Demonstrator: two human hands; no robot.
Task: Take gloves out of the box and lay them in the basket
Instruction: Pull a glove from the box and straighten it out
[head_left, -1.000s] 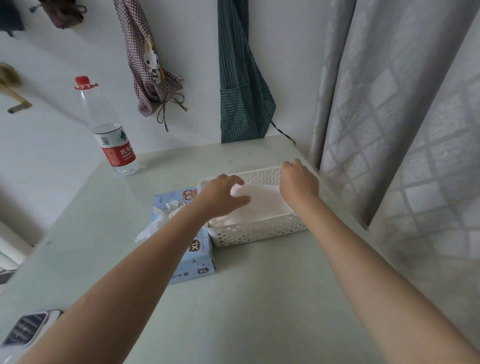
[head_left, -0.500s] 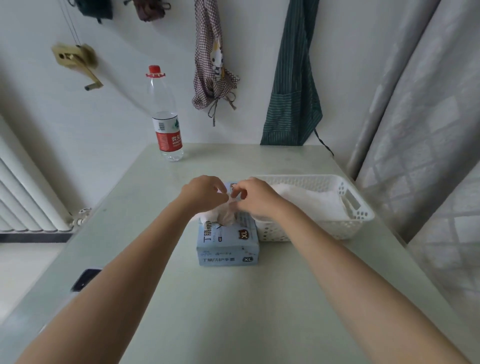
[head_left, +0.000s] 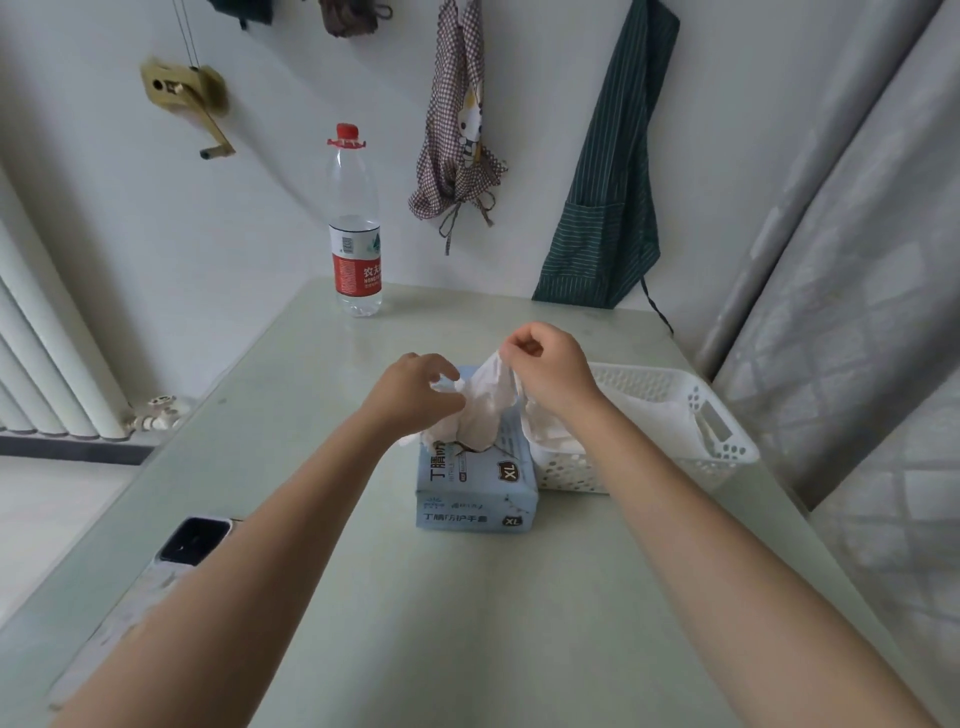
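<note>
Pinching glove (head_left: 485, 410) | right fingers (head_left: 511, 349) above box (head_left: 475, 480)

Both bare forearms reached forward from the near edge of the surface (head_left: 467, 597) and converged toward its middle. The right hand (head_left: 550, 371) was raised a little above the left, knuckles up, its fingers (head_left: 519, 345) curled and pinching the top of a white glove (head_left: 485, 410). The left hand (head_left: 415, 387) sat just beside it, lower, palm turned down, its fingers (head_left: 441, 387) bent and touching the same glove at its left side. Whether the left hand gripped it could not be told.
</note>
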